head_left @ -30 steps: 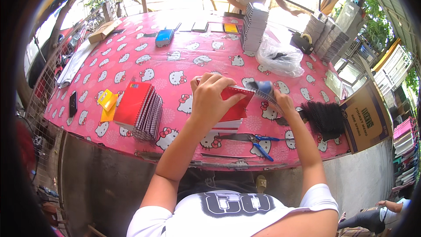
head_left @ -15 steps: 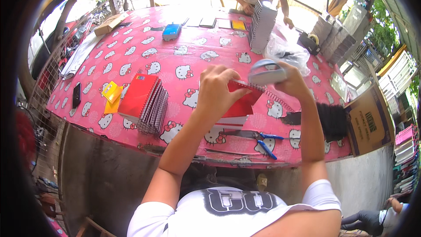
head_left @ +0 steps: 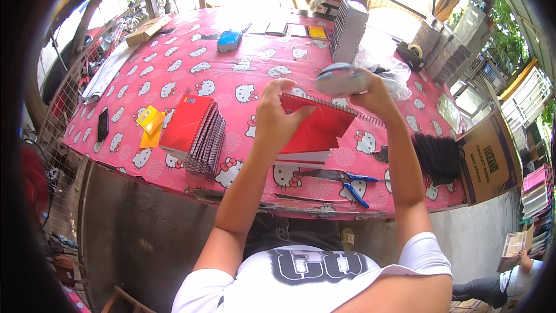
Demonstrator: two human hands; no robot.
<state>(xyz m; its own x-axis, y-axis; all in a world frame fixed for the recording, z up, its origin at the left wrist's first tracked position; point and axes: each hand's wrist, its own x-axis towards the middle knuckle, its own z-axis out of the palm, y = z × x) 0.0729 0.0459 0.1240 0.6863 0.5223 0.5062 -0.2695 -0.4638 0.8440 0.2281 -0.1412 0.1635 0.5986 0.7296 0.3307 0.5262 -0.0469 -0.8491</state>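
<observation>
Red is shown by the notebook cover (head_left: 321, 126) at the left fingers (head_left: 303, 115), and grey-blue by the blurred object (head_left: 341, 83) in the right fingers (head_left: 364, 95). Beneath both, the pink surface (head_left: 231, 110) is patterned with white, red-bowed cat faces.

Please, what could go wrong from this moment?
The coil juts past the red notebook; the right hand might snag or bend it. The blue-handled tool lies close to the near edge of the table, so it could be knocked off. The tall grey stack could topple if bumped.
</observation>
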